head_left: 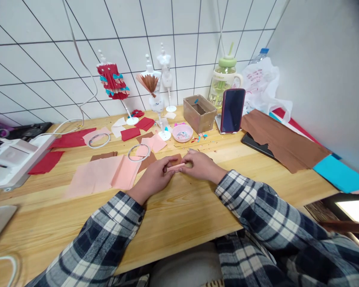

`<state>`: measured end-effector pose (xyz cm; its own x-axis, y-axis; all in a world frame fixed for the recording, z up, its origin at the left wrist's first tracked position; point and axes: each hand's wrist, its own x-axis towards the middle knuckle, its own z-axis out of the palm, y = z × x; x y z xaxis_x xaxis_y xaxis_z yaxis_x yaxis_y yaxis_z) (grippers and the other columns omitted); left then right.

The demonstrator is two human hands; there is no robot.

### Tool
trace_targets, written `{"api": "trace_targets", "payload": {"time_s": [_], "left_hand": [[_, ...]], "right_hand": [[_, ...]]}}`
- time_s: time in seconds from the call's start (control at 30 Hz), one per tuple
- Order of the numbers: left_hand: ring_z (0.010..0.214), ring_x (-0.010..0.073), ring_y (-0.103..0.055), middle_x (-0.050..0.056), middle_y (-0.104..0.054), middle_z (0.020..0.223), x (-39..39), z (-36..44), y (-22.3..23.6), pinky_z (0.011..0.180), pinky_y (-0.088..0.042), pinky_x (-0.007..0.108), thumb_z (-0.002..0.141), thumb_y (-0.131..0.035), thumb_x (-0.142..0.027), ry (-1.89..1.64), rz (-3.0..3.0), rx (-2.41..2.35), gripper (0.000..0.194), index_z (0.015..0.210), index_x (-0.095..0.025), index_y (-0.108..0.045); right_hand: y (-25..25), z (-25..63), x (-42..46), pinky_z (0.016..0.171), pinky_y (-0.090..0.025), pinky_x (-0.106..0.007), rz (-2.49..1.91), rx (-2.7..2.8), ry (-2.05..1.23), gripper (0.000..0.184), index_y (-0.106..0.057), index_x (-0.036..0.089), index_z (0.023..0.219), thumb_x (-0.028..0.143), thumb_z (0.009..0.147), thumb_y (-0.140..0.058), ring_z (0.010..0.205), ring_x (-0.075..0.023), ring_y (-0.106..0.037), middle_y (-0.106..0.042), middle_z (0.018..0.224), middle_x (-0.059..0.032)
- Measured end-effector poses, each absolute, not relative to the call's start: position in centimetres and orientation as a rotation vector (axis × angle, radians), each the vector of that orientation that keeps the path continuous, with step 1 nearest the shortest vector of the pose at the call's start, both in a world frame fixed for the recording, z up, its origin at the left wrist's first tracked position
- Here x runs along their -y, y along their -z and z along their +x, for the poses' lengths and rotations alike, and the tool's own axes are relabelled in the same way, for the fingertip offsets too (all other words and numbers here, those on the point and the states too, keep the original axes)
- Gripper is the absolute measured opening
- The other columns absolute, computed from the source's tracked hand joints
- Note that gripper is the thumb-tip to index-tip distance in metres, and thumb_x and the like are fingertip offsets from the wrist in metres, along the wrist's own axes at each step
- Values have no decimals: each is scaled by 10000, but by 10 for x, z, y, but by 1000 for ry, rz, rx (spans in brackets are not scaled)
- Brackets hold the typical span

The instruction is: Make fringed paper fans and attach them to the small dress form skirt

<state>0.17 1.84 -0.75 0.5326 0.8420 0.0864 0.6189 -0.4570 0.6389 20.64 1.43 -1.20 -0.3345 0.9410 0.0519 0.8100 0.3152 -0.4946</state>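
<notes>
Between my two hands, just above the wooden table, is a narrow folded strip of pink crepe paper (175,167). My left hand (155,175) pinches its left end, with thumb and fingers closed. My right hand (199,164) grips the right end, its fingers bent round the strip. Behind the strip a piece of brown paper (176,158) lies on the table. Left of my left hand are larger sheets of pink crepe paper (92,175), and a silver ring (139,159) rests over some pink and brown pieces.
Behind my hands stand a pink bowl (182,139) of small bits, a cardboard box (197,119) and a propped phone (233,111). A mini mannequin in red (111,79) stands farther left. Brown paper (287,139) lies right; a white power strip (20,159) lies left.
</notes>
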Motion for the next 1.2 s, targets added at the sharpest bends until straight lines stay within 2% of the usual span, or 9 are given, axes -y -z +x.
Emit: {"api": "trace_targets", "payload": {"time_s": [0.17, 0.23, 0.33, 0.43, 0.57, 0.73, 0.97, 1.07, 1.2], "left_hand": [[697, 165, -596, 17, -654, 826, -18, 3, 9, 634, -444, 280, 886, -539, -289, -496, 2250, -1213, 389, 1260, -184, -558], [771, 188, -605, 43, -659, 877, -16, 3, 7, 676, -456, 302, 905, -537, -335, -523, 2348, -1242, 378, 1245, -173, -566], [886, 229, -589, 88, -657, 954, -12, 2, 1, 778, -446, 356, 928, -517, -362, -557, 2643, -1268, 275, 1066, -165, -649], [808, 219, -570, 80, -656, 860, -8, 2, -5, 747, -417, 368, 965, -454, -339, -437, 2900, -1169, 296, 876, -179, -687], [795, 215, -572, 67, -672, 815, -8, 2, -5, 707, -393, 364, 974, -443, -297, -269, 3021, -1015, 305, 894, -193, -718], [821, 223, -570, 61, -676, 834, -10, 2, -4, 724, -400, 375, 964, -458, -283, -247, 3008, -1028, 287, 902, -208, -728], [818, 223, -577, 67, -689, 856, -11, 4, -5, 727, -422, 372, 963, -443, -266, -260, 2988, -1002, 295, 888, -191, -718], [818, 223, -593, 66, -692, 853, -11, 4, -3, 727, -429, 369, 959, -452, -268, -273, 2971, -1016, 273, 897, -190, -706], [831, 220, -608, 64, -697, 855, -11, 3, -1, 739, -437, 365, 956, -454, -247, -292, 2955, -997, 267, 902, -193, -710]], "right_hand": [[9, 205, -14, 667, -355, -255, -1620, 2244, -561, 199, -701, 186, 821, 367, 847, -622, 819, -151, -557, -619, 892, -34], [8, 204, -14, 660, -353, -256, -1615, 2263, -564, 213, -689, 183, 786, 376, 848, -621, 809, -151, -555, -622, 869, -34], [8, 204, -15, 652, -346, -258, -1609, 2280, -549, 232, -667, 185, 741, 383, 850, -613, 794, -151, -546, -619, 839, -33], [9, 203, -15, 649, -342, -258, -1613, 2287, -556, 217, -661, 190, 731, 368, 846, -613, 805, -152, -546, -625, 858, -34], [8, 203, -13, 637, -335, -263, -1598, 2286, -538, 224, -654, 193, 735, 378, 851, -602, 799, -156, -549, -632, 849, -36], [4, 205, -8, 632, -337, -261, -1628, 2150, -504, 154, -644, 212, 917, 337, 829, -631, 792, -153, -572, -656, 883, -13], [6, 201, -8, 600, -321, -269, -1662, 2129, -469, 373, -575, 235, 1180, 303, 822, -657, 719, -158, -581, -677, 857, -1], [6, 203, -11, 654, -361, -268, -1577, 2131, -475, 298, -615, 216, 1115, 265, 823, -652, 782, -162, -586, -674, 879, -10], [5, 209, -13, 823, -393, -289, -1339, 2259, -455, 124, -688, 189, 944, 229, 855, -611, 914, -174, -578, -678, 929, -32]]}}
